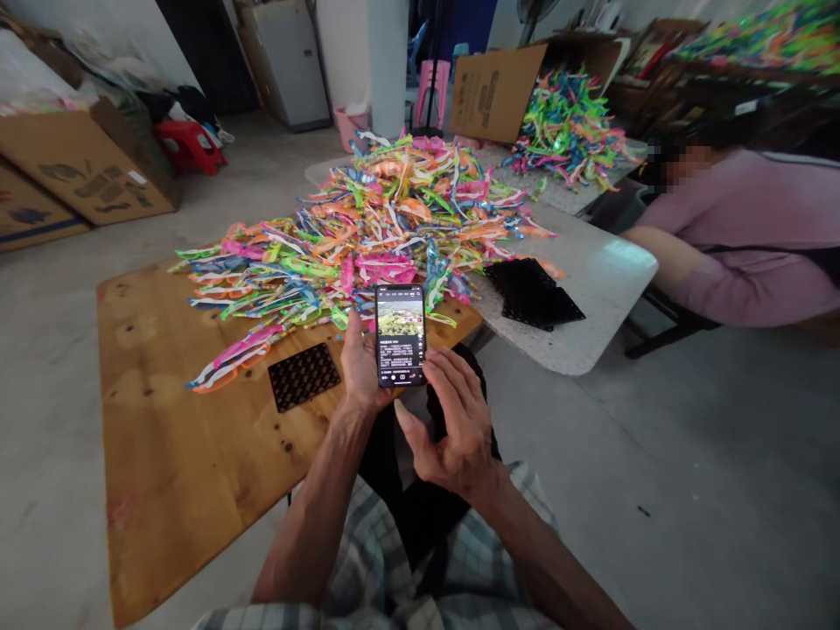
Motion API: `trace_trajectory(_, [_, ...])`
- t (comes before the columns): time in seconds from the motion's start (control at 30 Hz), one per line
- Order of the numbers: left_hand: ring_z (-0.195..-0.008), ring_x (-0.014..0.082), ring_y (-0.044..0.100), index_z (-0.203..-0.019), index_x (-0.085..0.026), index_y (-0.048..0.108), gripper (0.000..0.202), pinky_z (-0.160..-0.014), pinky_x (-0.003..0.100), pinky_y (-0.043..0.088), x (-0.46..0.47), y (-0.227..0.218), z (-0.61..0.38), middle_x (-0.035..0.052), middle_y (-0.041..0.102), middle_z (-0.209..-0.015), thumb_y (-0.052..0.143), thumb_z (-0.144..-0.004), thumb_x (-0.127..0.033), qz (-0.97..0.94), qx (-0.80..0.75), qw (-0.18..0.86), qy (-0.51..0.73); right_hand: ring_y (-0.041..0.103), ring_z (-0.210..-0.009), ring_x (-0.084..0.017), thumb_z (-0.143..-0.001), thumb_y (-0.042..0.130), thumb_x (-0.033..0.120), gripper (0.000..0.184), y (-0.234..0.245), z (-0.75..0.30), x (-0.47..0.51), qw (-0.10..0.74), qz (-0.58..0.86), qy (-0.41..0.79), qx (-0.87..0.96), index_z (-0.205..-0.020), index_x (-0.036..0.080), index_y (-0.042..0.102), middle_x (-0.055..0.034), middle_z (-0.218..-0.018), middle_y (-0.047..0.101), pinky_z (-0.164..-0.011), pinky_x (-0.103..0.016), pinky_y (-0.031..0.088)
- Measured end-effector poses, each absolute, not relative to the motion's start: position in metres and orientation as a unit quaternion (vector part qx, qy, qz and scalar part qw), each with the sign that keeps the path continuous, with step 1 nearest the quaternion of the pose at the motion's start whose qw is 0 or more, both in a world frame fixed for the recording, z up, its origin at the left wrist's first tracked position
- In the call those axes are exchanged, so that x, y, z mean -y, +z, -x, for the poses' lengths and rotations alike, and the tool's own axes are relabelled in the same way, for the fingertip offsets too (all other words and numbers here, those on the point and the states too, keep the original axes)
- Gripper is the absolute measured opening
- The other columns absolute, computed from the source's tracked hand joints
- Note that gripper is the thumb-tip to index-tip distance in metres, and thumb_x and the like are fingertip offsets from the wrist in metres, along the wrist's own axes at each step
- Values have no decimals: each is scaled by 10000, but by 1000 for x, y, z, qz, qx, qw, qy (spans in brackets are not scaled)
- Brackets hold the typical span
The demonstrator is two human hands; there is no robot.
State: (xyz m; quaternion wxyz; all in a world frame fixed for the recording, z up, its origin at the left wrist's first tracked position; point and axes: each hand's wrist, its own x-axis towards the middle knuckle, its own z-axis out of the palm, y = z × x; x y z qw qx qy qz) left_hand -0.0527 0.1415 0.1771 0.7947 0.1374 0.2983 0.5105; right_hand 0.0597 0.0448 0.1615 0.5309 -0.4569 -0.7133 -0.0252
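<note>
A lit smartphone [401, 337] is held upright in my left hand [362, 372], whose palm and thumb lie along its left side and lower edge. The screen shows a picture above lines of text. My right hand [456, 424] is at the phone's lower right corner, thumb and fingers apart, holding nothing. I cannot tell whether a fingertip touches the phone. Beyond the phone lies a heap of colourful plastic glasses [394, 206]. Left of my left hand, a black perforated tray [304, 377] rests flat on the wooden table [177, 455].
More black trays [535, 293] lie on a speckled table [577, 341] at the right. Behind them, a cardboard box [495, 94] stands by another colourful pile [564, 127]. A person in a pink top [741, 227] sits at the right. Cardboard boxes [98, 171] and a red stool [187, 144] stand at left.
</note>
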Motion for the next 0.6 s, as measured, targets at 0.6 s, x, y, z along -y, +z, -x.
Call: trace_trajectory(0.6, [-854,299,736,-891,-62,726,792,-807,414,601,-141,183,50,160,718,-733,228,-987,-670,-141,-320,782,515,552,-1309,-371,-884,664,273,543,160,-61,-46,534,474,-17,700,-1372,121,484,-215,-1328,620,-1064,-633,495])
